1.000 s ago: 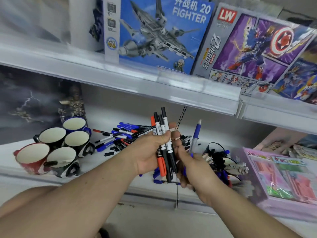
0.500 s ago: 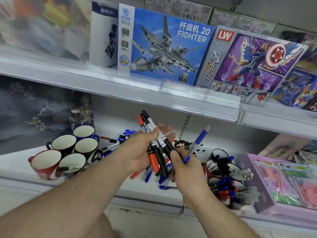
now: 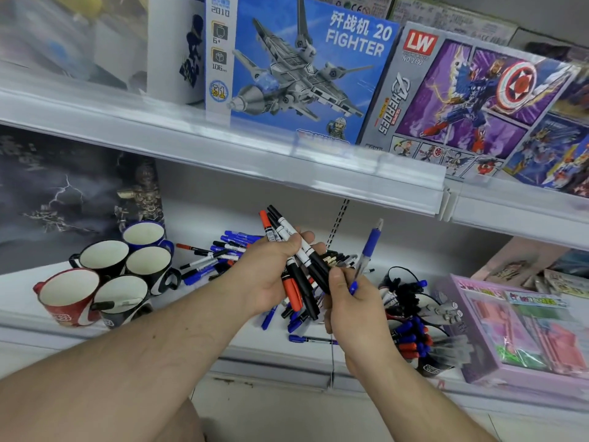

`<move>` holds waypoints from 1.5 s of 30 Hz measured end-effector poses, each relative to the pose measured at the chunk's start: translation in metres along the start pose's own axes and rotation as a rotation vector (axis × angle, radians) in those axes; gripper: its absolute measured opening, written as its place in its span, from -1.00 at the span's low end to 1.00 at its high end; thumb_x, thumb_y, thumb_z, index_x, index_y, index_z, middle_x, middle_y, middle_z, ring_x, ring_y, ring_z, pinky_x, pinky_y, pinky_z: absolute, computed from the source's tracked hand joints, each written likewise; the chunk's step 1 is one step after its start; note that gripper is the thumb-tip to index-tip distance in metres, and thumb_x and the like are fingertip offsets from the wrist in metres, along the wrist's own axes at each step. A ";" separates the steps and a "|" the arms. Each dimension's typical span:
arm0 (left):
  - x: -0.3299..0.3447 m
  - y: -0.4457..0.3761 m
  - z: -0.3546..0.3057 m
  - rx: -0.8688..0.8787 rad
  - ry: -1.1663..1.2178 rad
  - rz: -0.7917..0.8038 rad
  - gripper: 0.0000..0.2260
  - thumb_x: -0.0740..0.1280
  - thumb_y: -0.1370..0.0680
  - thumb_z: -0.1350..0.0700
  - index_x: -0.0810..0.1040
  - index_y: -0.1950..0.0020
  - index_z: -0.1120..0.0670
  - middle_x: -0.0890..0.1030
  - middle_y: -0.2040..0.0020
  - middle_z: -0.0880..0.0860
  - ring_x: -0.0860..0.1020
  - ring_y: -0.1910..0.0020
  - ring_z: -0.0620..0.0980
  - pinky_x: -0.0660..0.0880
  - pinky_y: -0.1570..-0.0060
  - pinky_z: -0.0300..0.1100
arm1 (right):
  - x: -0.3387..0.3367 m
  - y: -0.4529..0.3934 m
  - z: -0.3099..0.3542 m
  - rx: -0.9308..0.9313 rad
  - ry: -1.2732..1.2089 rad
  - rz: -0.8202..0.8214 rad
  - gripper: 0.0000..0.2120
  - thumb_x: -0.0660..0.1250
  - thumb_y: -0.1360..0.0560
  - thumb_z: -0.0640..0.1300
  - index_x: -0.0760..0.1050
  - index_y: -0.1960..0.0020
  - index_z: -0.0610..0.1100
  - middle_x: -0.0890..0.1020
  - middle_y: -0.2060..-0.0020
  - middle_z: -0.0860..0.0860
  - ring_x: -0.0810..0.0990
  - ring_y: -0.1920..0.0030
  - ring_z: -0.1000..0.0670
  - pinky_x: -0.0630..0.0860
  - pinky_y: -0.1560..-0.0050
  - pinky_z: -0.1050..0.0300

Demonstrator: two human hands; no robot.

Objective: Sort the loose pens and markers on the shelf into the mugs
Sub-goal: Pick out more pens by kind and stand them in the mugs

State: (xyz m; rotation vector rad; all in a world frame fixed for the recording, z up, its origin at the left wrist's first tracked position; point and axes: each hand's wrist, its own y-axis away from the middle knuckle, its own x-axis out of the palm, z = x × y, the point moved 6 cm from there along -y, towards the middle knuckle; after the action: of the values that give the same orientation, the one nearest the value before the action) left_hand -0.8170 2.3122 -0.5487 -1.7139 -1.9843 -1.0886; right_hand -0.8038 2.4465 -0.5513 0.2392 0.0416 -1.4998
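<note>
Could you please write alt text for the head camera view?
The left hand grips a bundle of markers over the shelf; the right hand pinches a blue pen. Mugs stand left.

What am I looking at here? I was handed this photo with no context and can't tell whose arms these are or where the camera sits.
There is no machine. A person wears a camera on their head, so you look down their own arms. The left hand grips a bundle of markers, black and red. The right hand pinches a blue pen. Below them, on the white shelf, lie loose pens, a cluster of mugs on the left and a pink box on the right. Toy boxes stand on the shelf above.
</note>
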 end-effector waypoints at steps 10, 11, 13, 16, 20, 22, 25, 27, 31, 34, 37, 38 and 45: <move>0.010 -0.010 0.017 -0.028 -0.031 -0.054 -0.75 0.19 -0.67 0.21 0.47 -0.32 0.24 0.64 -0.18 0.20 0.69 0.11 0.05 0.64 0.29 -0.12 | -0.015 -0.016 -0.018 0.013 0.085 -0.058 -0.68 0.18 -0.65 -0.02 0.45 0.06 -0.27 0.41 0.43 -0.05 0.39 0.44 -0.06 0.41 0.33 0.01; 0.012 -0.012 0.019 -0.042 -0.041 -0.053 -0.79 0.19 -0.67 0.21 0.50 -0.25 0.24 0.66 -0.13 0.18 0.69 0.12 0.05 0.65 0.25 -0.10 | -0.018 -0.018 -0.019 -0.018 0.133 -0.059 -0.69 0.19 -0.64 -0.01 0.46 0.10 -0.24 0.39 0.45 -0.03 0.37 0.41 -0.06 0.41 0.30 -0.03; 0.017 -0.013 0.024 -0.078 -0.099 -0.044 -0.83 0.21 -0.66 0.22 0.58 -0.06 0.25 0.69 0.03 0.17 0.69 0.17 0.04 0.65 0.19 -0.07 | -0.032 -0.022 -0.018 -0.066 0.225 -0.088 -0.74 0.21 -0.64 -0.04 0.45 0.19 -0.11 0.39 0.50 0.03 0.35 0.42 -0.04 0.41 0.31 -0.02; 0.023 -0.017 0.038 -0.159 -0.276 -0.005 -0.89 0.24 -0.65 0.23 0.56 -0.05 0.21 0.69 0.11 0.13 0.70 0.15 0.08 0.65 0.11 -0.04 | -0.067 -0.027 -0.010 -0.131 0.379 -0.158 -0.67 0.24 -0.63 -0.10 0.34 0.31 -0.04 0.36 0.52 0.06 0.31 0.49 0.05 0.32 0.39 0.19; 0.020 -0.024 0.054 -0.225 -0.435 -0.065 -0.91 0.22 -0.66 0.23 0.47 0.02 0.10 0.65 0.13 0.08 0.66 0.20 0.03 0.60 0.12 -0.05 | -0.125 -0.034 -0.004 -0.166 0.623 -0.233 -0.71 0.24 -0.62 -0.10 0.37 0.27 -0.12 0.39 0.50 0.01 0.37 0.47 0.03 0.30 0.42 0.14; 0.021 -0.030 0.056 -0.213 -0.430 -0.115 -0.86 0.20 -0.66 0.26 0.46 0.07 0.09 0.62 0.19 0.06 0.61 0.25 0.00 0.54 0.23 -0.10 | -0.154 -0.042 -0.006 -0.148 0.782 -0.281 -0.75 0.22 -0.63 -0.09 0.43 0.19 -0.17 0.46 0.46 -0.05 0.46 0.39 -0.10 0.33 0.40 0.10; 0.030 -0.038 0.058 -0.184 -0.398 -0.118 -0.83 0.19 -0.66 0.27 0.47 0.10 0.09 0.59 0.22 0.05 0.56 0.30 -0.02 0.50 0.24 -0.13 | -0.189 -0.064 -0.021 -0.045 0.985 -0.279 -0.75 0.19 -0.64 -0.11 0.38 0.20 -0.14 0.44 0.45 -0.02 0.47 0.34 -0.13 0.27 0.42 0.11; 0.038 -0.041 0.061 -0.176 -0.398 -0.093 -0.82 0.17 -0.66 0.30 0.49 0.06 0.10 0.60 0.21 0.05 0.57 0.32 -0.03 0.52 0.27 -0.15 | -0.203 -0.081 -0.033 0.028 1.102 -0.283 -0.79 0.18 -0.65 -0.11 0.40 0.13 -0.16 0.43 0.42 -0.01 0.46 0.30 -0.12 0.27 0.39 0.11; 0.047 -0.047 0.062 -0.171 -0.387 -0.076 -0.82 0.17 -0.65 0.33 0.50 0.02 0.12 0.61 0.23 0.06 0.57 0.35 -0.04 0.51 0.32 -0.16 | -0.214 -0.113 -0.055 0.148 1.247 -0.288 -0.78 0.16 -0.66 -0.14 0.50 -0.08 -0.27 0.62 0.13 -0.18 0.60 0.10 -0.19 0.49 0.17 0.04; 0.050 -0.051 0.061 -0.174 -0.386 -0.082 -0.81 0.17 -0.65 0.33 0.52 0.02 0.12 0.61 0.22 0.06 0.57 0.34 -0.04 0.54 0.29 -0.17 | -0.214 -0.133 -0.072 0.206 1.318 -0.230 -0.79 0.17 -0.64 -0.17 0.51 -0.14 -0.26 0.63 -0.03 -0.20 0.62 -0.03 -0.18 0.54 0.07 0.05; 0.050 -0.052 0.061 -0.187 -0.423 -0.042 -0.81 0.20 -0.64 0.33 0.55 0.05 0.12 0.61 0.23 0.06 0.57 0.31 -0.03 0.53 0.21 -0.15 | -0.212 -0.155 -0.077 0.201 1.283 -0.227 -0.77 0.19 -0.62 -0.14 0.52 -0.16 -0.22 0.61 -0.09 -0.20 0.58 -0.12 -0.23 0.41 0.07 0.05; 0.051 -0.052 0.062 -0.196 -0.439 -0.017 -0.81 0.21 -0.63 0.33 0.56 0.06 0.13 0.62 0.24 0.06 0.57 0.31 -0.03 0.53 0.18 -0.14 | -0.209 -0.160 -0.077 0.210 1.289 -0.217 -0.77 0.18 -0.62 -0.16 0.52 -0.18 -0.22 0.60 -0.10 -0.21 0.57 -0.13 -0.24 0.40 0.06 0.04; 0.044 -0.063 0.064 -0.249 -0.498 0.014 -0.80 0.22 -0.63 0.33 0.63 -0.07 0.15 0.69 0.22 0.04 0.64 0.26 -0.03 0.55 -0.09 -0.04 | -0.178 -0.199 -0.100 0.286 1.486 0.019 -0.73 0.17 -0.58 -0.30 0.52 -0.22 -0.28 0.60 -0.12 -0.20 0.59 -0.13 -0.20 0.51 0.04 0.02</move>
State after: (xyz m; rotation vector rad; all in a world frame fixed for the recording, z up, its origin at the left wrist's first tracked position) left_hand -0.8709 2.3890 -0.5838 -2.3113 -2.1790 -1.0096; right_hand -1.0019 2.6289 -0.6437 1.5226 0.9964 -1.0064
